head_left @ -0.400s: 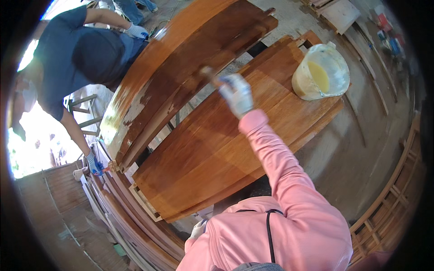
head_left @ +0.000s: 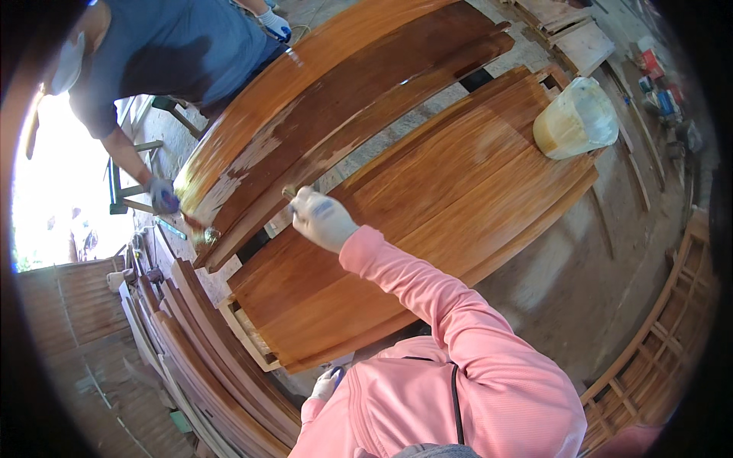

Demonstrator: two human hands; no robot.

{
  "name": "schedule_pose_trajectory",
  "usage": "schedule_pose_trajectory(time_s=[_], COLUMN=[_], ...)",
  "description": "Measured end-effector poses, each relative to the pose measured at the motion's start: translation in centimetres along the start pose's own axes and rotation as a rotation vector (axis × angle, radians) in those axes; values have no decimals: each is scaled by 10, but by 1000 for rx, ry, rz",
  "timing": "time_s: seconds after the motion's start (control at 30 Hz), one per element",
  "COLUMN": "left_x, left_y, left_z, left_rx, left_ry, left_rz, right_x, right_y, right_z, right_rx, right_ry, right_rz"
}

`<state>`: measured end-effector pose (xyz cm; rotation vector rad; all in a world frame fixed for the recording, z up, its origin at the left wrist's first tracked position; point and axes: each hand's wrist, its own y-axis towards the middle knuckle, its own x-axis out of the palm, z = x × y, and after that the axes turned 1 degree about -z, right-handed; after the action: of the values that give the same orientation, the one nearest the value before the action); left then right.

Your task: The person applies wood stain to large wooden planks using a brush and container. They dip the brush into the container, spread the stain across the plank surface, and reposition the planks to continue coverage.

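Clamping fingers of white-gloved right hand [head_left: 322,219] on mostly hidden tan-tipped brush [head_left: 289,192], at near long edge of dark red-brown wooden panel [head_left: 351,95], running near-left to far-right. Can't tell finger state on white-gloved left hand [head_left: 327,384], farther off.

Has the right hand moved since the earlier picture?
Yes: the right hand has moved left, farther from the white bucket on the nearer wooden panel.

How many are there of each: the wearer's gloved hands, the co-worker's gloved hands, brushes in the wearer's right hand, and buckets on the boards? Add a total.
Wearer's right hand and left hand, gloved: 2
Co-worker's gloved hands: 2
Brush: 1
Bucket: 1
Total: 6
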<state>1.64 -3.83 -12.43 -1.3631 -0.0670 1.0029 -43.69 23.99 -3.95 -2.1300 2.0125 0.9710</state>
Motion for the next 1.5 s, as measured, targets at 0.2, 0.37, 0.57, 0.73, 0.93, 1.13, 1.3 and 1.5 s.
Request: schedule_pose_trajectory(time_s=[0.2,0.37,0.57,0.73,0.93,1.13,1.3,1.5], left_x=[-36,-41,-54,-67,-33,-44,-63,-18], left_y=[-4,-8,18,14,-17,-16,-28,-47], left_z=[-99,-159,-152,-147,-157,-119,-101,-110], left_rx=[-188,-231,-140,-148,-203,-150,-249,-295], left_ry=[-270,-167,-152,-456,-391,-182,-672,-499], left_rz=[-58,-184,-186,-42,-199,-129,-136,-161], right_x=[-110,-100,98,-29,-103,41,-74,-186], right_y=[26,30,-28,-30,-5,-49,-30,2], right_z=[98,92,-17,59,98,-1,88,185], right_rx=[425,330,437,264,202,243,363,283], right_ry=[876,899,568,575,-238,278,758,753], right_rz=[692,1122,375,292,729,180,307,1071])
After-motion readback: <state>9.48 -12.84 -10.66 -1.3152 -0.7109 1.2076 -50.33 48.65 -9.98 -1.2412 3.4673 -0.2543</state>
